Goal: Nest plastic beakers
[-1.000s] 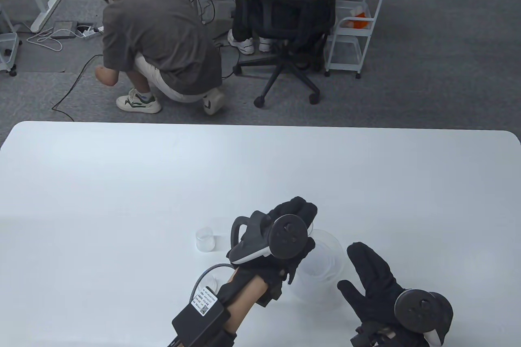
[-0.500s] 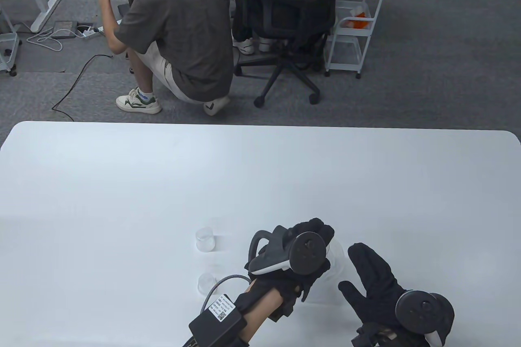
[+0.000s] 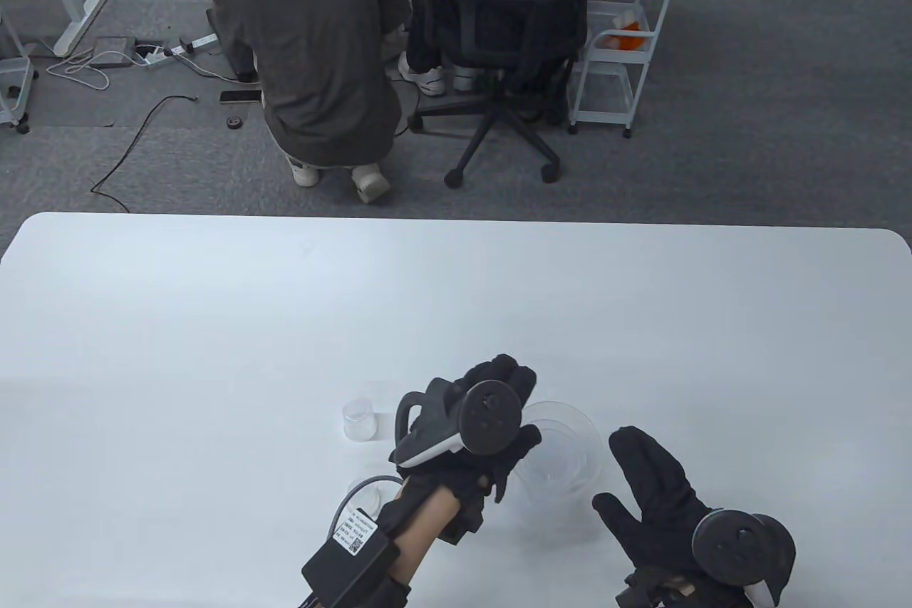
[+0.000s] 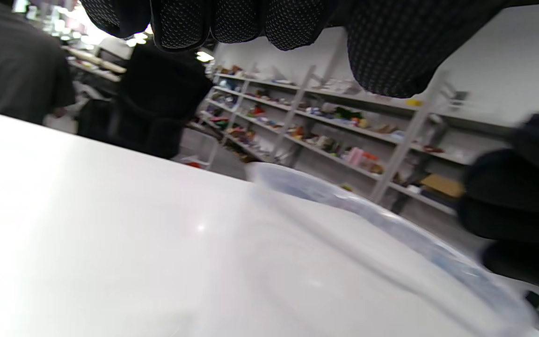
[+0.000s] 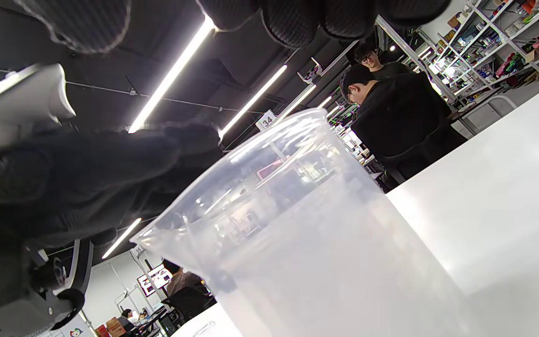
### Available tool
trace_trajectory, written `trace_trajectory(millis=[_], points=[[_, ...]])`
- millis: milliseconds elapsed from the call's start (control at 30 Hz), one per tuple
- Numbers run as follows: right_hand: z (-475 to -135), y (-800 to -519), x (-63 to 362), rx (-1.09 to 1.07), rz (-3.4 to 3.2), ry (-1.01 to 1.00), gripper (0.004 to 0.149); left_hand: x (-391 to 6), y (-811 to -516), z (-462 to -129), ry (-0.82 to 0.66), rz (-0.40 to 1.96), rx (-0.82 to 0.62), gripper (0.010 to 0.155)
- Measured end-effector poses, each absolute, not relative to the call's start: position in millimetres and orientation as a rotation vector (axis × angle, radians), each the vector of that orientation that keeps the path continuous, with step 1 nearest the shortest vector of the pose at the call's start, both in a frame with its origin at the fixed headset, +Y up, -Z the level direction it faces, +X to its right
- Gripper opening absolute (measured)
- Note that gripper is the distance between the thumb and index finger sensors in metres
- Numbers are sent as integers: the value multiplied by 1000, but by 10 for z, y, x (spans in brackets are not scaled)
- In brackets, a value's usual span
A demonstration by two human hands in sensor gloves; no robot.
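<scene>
A large clear plastic beaker stands upright on the white table; fainter clear rings show inside it. My left hand hovers at its left rim, fingers loosely curled and holding nothing. In the left wrist view its fingertips hang above the beaker's rim. My right hand lies spread on the table just right of the beaker and grips nothing. The right wrist view shows the beaker close up. A small clear beaker stands to the left. Another is half hidden by my left forearm's cable.
The table's far edge is well beyond the beakers. Past it, on the carpet, a person crouches beside an office chair and a white trolley.
My left hand dipped right and down over the large beaker, then drew back up and left, uncovering its rim. My right hand stayed put. The person behind the table shifted right.
</scene>
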State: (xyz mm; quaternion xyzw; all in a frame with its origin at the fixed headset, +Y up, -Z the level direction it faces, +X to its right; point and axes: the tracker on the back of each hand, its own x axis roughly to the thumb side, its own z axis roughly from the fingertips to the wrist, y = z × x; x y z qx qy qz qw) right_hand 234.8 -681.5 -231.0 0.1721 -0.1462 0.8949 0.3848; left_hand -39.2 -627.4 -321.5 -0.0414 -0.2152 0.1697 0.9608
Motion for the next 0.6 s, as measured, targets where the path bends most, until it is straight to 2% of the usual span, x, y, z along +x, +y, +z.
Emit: trace_trajectory(millis=[300, 600], points=[[-2307, -6820, 2348, 438, 2285, -372, 75, -1156, -6622, -3445, -177, 322, -169, 72], [-2310, -6823, 2344, 438, 2290, -367, 74, -1577, -6969, -3599, -5, 304, -251, 72]])
